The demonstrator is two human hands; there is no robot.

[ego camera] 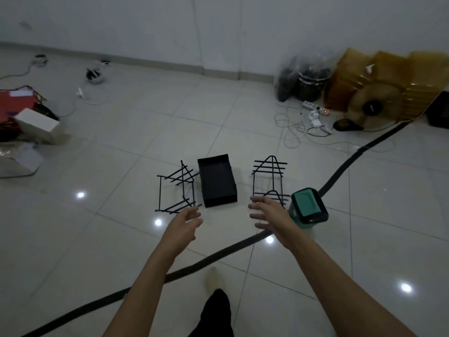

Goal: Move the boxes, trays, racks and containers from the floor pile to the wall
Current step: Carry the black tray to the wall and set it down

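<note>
A black open box lies on the tiled floor in the middle of the view. Left of it stands a black wire rack, and right of it a second black wire rack. A green container with a black rim sits at the right of that rack. My left hand hovers just short of the left rack, fingers apart and empty. My right hand is spread in front of the right rack's near end, holding nothing.
A black strip runs diagonally across the floor under my arms. At the left lie a white box and red items. By the far wall stand dark bags, amber trays, a fan and a power strip with cables.
</note>
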